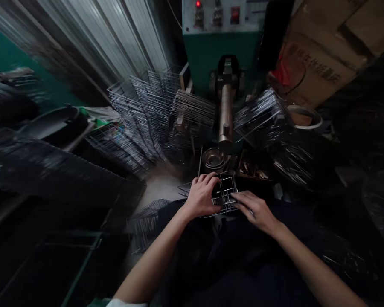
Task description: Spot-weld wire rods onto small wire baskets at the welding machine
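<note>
A small metal wire rack (pixel 227 189) with square mesh lies above my lap, just in front of the machine's lower end. My left hand (pixel 203 198) grips it from the left, thumb and fingers curled round its side. At the right edge of the mesh, my right hand (pixel 254 209) has its thumb and fingertips pinched together on the wire. Whether a loose piece of wire is also between those fingertips is too dark to tell. The welding machine's thick metal arm (pixel 225 115) points down at the rack, above a round metal base (pixel 213 157).
Stacked wire racks (pixel 147 111) stand at the left, with more wire parts (pixel 262 119) at the right. Ahead is a green machine with a control panel (pixel 224 17). Cardboard boxes (pixel 320 64) and a round tub (pixel 305 117) sit at the back right.
</note>
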Motion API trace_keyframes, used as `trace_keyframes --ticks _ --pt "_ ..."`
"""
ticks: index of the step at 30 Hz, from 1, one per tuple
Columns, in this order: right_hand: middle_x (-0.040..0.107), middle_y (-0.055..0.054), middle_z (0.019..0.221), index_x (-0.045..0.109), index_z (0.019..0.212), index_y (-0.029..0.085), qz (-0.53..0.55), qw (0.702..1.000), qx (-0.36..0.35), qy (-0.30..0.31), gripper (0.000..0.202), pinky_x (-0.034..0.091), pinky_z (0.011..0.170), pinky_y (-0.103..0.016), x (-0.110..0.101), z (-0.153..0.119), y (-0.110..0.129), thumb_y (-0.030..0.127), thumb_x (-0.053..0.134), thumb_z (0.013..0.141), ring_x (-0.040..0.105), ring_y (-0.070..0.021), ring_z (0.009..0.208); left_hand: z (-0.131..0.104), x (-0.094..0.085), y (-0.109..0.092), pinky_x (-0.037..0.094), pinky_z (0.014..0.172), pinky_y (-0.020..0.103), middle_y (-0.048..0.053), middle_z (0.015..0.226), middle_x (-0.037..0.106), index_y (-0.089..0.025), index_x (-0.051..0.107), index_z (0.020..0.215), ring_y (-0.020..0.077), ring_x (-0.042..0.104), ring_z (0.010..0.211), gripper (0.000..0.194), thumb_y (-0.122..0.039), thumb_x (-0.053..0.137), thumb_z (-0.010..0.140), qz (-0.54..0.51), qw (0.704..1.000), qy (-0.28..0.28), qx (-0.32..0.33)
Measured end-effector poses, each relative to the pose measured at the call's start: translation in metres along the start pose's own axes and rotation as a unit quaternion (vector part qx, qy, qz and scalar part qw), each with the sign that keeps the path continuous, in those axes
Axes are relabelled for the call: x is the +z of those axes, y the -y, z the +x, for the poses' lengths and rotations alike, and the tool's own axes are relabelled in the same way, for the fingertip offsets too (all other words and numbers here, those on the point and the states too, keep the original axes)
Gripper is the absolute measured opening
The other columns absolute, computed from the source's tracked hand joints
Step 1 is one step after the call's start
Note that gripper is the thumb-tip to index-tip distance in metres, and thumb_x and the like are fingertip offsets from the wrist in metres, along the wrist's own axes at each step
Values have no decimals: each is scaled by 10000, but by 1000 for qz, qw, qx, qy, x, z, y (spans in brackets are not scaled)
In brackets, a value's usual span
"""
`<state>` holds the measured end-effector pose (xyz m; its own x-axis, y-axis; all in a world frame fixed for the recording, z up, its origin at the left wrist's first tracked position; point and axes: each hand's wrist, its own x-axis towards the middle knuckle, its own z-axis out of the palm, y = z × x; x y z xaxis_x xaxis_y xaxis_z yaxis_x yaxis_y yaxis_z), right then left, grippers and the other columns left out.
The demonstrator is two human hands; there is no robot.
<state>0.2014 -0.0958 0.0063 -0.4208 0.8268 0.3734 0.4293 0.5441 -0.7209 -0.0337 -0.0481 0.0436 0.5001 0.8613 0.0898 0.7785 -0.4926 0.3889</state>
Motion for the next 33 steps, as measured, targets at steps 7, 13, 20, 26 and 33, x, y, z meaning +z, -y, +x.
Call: trace_keyframes --ticks 7,13,20,26,33 --pt "643 -65 1301 429 1493 331 -40 998 -43 -29 574 542 1008 -386 22 6 -13 106 520 973 616 -208 1186 2 -2 16 356 1021 488 111 1457 477 -237 517 1195 342 453 1247 720 -369 784 539 -8 1000 -9 -4" --pt "655 -47 1299 489 1453 329 -22 997 -38 -59 548 554 1010 -378 30 4 -17 93 536 961 632 -204 1179 3 -4 20 350 1046 489 110 1473 466 -229 492 1200 339 445 1262 742 -352 782 529 -17 1000 -11 1" --pt "672 -52 1277 566 1391 314 9 995 -21 -96 472 564 1005 -385 32 15 -18 113 533 964 653 -210 1155 16 -10 26 370 1021 489 129 1445 488 -218 473 1179 334 466 1244 745 -367 796 524 -13 1000 -18 10" --pt "701 -51 1226 614 1335 307 38 991 -14 -124 420 572 986 -372 36 25 -14 126 555 961 673 -199 1116 24 -18 33 384 999 469 113 1416 509 -229 459 1189 326 480 1220 764 -401 808 531 -15 999 1 29" --pt "695 -41 1237 621 1324 313 63 989 12 -136 412 557 1007 -392 38 23 -7 133 560 958 662 -210 1138 21 -27 33 364 1007 456 107 1415 508 -249 448 1180 314 474 1236 738 -372 801 545 -29 999 9 32"
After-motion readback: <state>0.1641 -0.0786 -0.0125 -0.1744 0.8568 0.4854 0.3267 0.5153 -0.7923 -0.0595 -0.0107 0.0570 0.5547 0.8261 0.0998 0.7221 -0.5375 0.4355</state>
